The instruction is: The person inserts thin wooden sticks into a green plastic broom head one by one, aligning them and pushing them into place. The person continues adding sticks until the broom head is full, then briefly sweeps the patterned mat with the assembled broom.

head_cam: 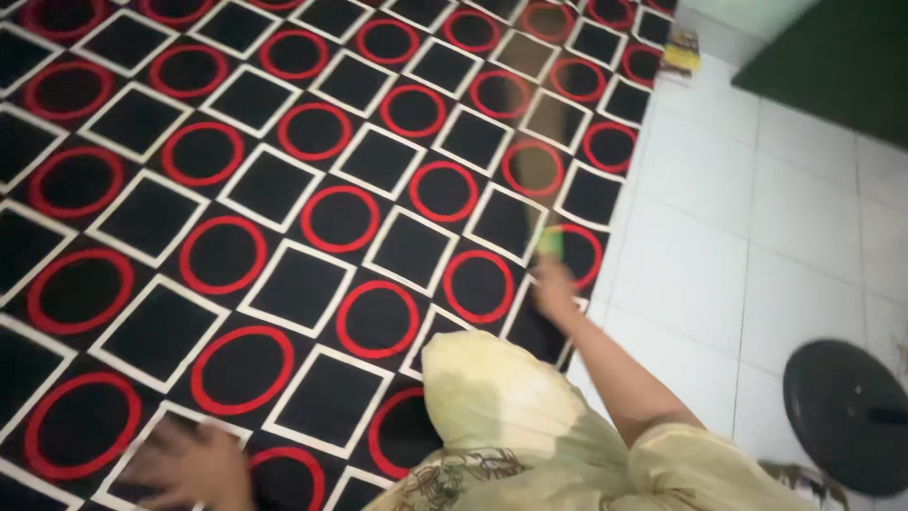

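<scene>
A blurred broom point(537, 142) with a green grip is clasped by the right hand point(551, 287), its length laid across the black, red-ringed patterned bedsheet point(284, 208). The left hand point(194, 464), fingers spread, is pressed flat on the sheet. White floor tiles point(719, 265) are noted alongside.

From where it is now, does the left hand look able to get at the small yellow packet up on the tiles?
Probably not: the left hand rests low on the patterned mat, while the yellow packet lies far across it.
</scene>
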### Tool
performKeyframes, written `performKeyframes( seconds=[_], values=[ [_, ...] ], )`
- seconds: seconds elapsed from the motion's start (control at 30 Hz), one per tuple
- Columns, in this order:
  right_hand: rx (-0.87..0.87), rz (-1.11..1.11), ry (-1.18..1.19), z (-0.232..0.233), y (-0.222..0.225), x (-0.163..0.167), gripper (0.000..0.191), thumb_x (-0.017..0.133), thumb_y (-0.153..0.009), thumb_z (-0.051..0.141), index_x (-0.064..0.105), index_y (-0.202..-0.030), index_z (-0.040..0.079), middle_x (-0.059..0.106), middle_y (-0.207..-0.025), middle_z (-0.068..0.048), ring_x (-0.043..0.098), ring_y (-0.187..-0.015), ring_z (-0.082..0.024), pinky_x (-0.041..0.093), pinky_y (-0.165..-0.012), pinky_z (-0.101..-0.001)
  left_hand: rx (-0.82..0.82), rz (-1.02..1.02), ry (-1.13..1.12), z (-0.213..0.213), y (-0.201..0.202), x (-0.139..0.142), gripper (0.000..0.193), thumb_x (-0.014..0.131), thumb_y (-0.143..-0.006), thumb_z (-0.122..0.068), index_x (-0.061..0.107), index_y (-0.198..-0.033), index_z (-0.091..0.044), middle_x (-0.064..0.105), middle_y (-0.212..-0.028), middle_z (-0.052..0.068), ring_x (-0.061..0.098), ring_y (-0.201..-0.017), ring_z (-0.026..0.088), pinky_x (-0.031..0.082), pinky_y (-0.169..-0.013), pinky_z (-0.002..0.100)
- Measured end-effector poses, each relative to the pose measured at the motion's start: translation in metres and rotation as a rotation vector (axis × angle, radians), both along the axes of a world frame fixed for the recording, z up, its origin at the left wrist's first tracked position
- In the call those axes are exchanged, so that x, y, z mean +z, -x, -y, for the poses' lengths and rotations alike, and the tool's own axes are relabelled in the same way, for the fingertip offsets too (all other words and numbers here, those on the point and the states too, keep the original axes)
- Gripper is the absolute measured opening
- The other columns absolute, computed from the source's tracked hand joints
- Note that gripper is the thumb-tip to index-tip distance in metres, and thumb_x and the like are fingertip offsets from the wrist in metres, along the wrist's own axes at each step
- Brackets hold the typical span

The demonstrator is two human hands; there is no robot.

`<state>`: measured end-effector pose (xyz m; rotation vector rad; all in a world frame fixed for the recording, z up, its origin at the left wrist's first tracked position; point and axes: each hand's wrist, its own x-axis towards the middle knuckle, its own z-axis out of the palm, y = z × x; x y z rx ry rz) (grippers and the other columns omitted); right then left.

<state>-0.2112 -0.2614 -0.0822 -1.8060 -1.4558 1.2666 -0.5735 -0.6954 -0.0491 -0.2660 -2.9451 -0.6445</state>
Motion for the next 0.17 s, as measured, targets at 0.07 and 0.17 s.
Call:
performKeyframes(
  seconds=[0.07, 0.17],
  values=[
    [0.956, 0.473, -0.335, 0.045, 0.003, 0.005, 0.049, 0.047, -0.096, 0.019, 0.058, -0.143, 0.028, 0.068, -0.112, -0.023, 0.070, -0.090, -0.039, 0.055, -0.074, -0.0498, -0.146, 0.045, 0.167, -0.043, -0.020, -0.012, 0.071, 0.048, -0.099, -0.049, 0.036, -0.164, -0.022, 0.020, -0.176, 0.017, 0.011, -0.157, 0.054, 0.006, -0.106, 0.090],
    [0.902, 0.712, -0.140, 0.057, -0.002, 0.066, 0.067, 0.042, -0.096, 0.010, 0.046, -0.152, 0.046, 0.070, -0.119, -0.020, 0.073, -0.095, -0.034, 0.057, -0.082, -0.0466, -0.244, 0.053, 0.223, -0.075, -0.049, -0.031, 0.073, 0.049, -0.099, -0.054, 0.033, -0.165, -0.026, 0.016, -0.174, 0.011, 0.011, -0.160, 0.043, 0.000, -0.111, 0.085]
  ],
)
